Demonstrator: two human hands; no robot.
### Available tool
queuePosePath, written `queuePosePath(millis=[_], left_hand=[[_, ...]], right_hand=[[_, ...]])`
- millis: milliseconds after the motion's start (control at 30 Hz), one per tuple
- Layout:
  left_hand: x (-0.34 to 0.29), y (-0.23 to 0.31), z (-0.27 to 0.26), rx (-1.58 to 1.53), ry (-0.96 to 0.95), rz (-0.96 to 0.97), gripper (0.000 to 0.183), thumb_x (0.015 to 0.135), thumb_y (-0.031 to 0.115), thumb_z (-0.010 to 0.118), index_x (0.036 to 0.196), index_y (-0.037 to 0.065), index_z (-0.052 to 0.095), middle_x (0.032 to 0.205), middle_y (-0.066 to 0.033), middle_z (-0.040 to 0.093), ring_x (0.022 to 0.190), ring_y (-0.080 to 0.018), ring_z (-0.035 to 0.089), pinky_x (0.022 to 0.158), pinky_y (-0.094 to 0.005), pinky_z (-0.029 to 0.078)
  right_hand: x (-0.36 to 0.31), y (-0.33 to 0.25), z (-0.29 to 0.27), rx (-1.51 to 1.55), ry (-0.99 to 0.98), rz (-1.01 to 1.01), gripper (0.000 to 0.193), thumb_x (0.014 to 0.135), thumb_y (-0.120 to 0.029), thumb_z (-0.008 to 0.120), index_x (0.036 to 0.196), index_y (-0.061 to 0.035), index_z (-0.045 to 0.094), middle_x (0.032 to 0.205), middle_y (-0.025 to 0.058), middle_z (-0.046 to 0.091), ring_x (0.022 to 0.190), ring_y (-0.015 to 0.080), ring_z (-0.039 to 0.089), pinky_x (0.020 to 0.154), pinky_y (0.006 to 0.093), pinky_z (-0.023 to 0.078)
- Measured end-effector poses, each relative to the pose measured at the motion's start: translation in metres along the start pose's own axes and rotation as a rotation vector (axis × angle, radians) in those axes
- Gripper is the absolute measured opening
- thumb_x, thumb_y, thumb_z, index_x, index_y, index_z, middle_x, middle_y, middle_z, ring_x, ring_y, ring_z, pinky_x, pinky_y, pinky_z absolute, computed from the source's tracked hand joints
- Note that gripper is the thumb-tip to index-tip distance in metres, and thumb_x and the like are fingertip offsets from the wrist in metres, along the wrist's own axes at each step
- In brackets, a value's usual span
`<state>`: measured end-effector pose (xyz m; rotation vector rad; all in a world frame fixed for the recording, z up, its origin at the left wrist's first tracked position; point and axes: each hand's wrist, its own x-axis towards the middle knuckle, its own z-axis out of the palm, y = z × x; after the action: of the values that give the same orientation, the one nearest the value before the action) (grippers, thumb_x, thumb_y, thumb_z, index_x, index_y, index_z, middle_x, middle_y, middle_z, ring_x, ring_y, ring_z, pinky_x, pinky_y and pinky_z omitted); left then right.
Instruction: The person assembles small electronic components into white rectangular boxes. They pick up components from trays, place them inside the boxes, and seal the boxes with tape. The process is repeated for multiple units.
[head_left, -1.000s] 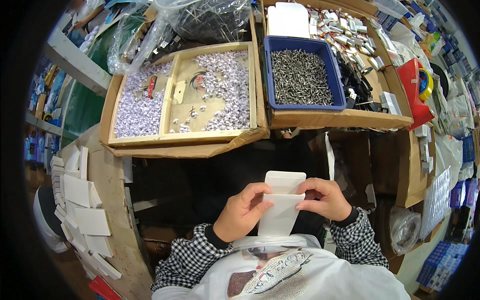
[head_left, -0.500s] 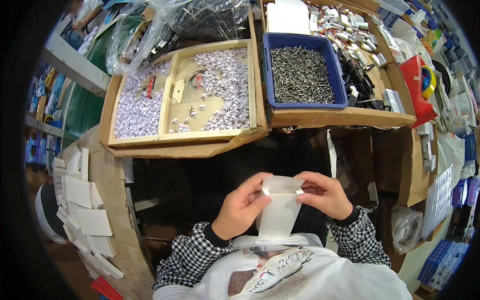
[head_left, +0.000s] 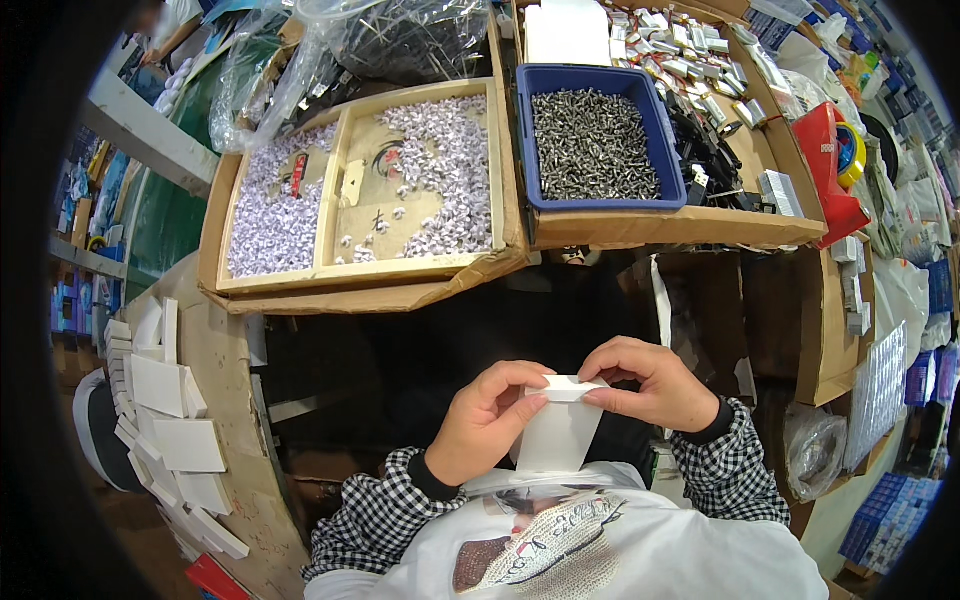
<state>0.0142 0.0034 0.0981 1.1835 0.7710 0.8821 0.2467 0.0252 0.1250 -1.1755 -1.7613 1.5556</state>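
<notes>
A small white carton (head_left: 556, 437) stands upright against my shirt, its top flap folded down. My left hand (head_left: 490, 418) pinches the upper left corner between thumb and fingers. At the upper right corner, my right hand (head_left: 648, 386) grips the top edge, its thumb on the front and its fingertips on the flap. Whatever the carton holds, if anything, is hidden.
Ahead lies a wooden tray (head_left: 333, 215) of small whitish pieces, beside a blue bin (head_left: 527, 140) of small metal parts. Flat white boxes (head_left: 190, 443) are piled at left. A red tape dispenser (head_left: 822, 165) with yellow tape stands at right.
The carton's raised top flap has come down and now lies across the opening. Both hands have shifted slightly, the right fingers moving inward over the top edge.
</notes>
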Motion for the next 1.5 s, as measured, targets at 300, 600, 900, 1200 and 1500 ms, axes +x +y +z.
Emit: queuePosePath(millis=[300,600,900,1200,1500], left_hand=[[0.025,0.024,0.005,0.298,0.2,0.062,0.054,0.085,0.007,0.069,0.129,0.0,0.039,0.116,-0.0148,0.055,0.102,-0.0189,0.061,0.085,-0.03,0.051],[0.017,0.004,0.025,1.048,0.433,0.325,0.097,0.056,0.024,0.086,0.137,0.001,0.035,0.116,-0.0172,0.056,0.102,-0.0333,0.058,0.086,-0.0392,0.05],[0.012,0.002,0.026,1.005,0.432,0.366,0.094,0.054,0.019,0.083,0.134,0.002,0.037,0.112,-0.0164,0.057,0.098,-0.0327,0.06,0.083,-0.0397,0.051],[0.012,-0.001,0.032,0.858,0.491,0.204,0.095,0.06,0.023,0.083,0.138,0.003,0.032,0.113,-0.018,0.055,0.098,-0.0348,0.059,0.082,-0.0397,0.051],[-0.014,-0.034,0.012,0.077,0.175,0.063,0.05,0.091,0.004,0.06,0.137,0.009,0.042,0.122,-0.0106,0.055,0.108,-0.0172,0.056,0.091,-0.0293,0.047]], right_hand=[[0.023,-0.033,-0.007,-0.376,0.154,-0.237,0.028,0.079,-0.018,0.074,0.105,-0.0086,0.07,0.083,0.0087,0.069,0.068,0.0223,0.062,0.064,0.0299,0.05],[0.025,-0.032,0.028,-0.253,0.491,-0.254,0.024,0.078,-0.01,0.074,0.101,-0.0048,0.072,0.075,0.008,0.068,0.058,0.0158,0.055,0.054,0.0264,0.045],[0.019,-0.035,0.03,-0.239,0.523,-0.265,0.02,0.08,-0.009,0.072,0.099,-0.0054,0.073,0.083,0.0087,0.071,0.057,0.0167,0.058,0.055,0.0257,0.046],[0.026,-0.026,0.025,-0.435,0.375,-0.425,0.038,0.078,-0.014,0.072,0.114,-0.0063,0.065,0.108,0.0122,0.068,0.086,0.0265,0.068,0.077,0.0321,0.055],[0.002,0.014,0.031,0.068,0.256,-0.053,0.03,0.083,-0.009,0.071,0.112,-0.0026,0.064,0.11,0.0116,0.067,0.089,0.0178,0.068,0.076,0.0268,0.056]])
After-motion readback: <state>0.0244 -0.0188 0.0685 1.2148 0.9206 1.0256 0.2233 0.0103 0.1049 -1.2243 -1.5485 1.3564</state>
